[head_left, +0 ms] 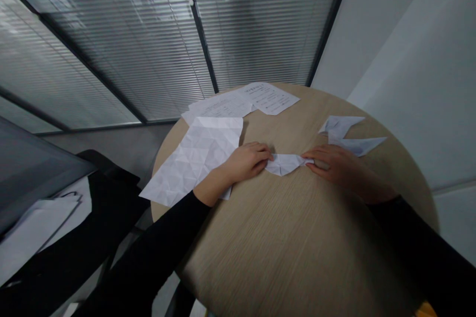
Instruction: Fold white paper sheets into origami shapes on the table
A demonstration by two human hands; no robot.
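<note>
A small folded piece of white paper (283, 164) lies on the round wooden table between my two hands. My left hand (250, 161) rests on the tabletop with its fingers curled over the paper's left end. At the other end, my right hand (332, 163) pinches the narrow right tip between thumb and fingers. The paper has a straight upper edge and a bulging lower edge with crease lines. Beside my left wrist lies a large creased sheet (201, 151), partly under my forearm. To the upper right of my right hand sits a folded paper shape with pointed ends (347, 133).
Printed sheets (256, 98) overlap at the far edge of the round table (290, 252). A dark chair with papers (48, 218) on it stands at the left. Windows with blinds (148, 34) rise behind the table, and a pale wall (420, 59) stands at the right.
</note>
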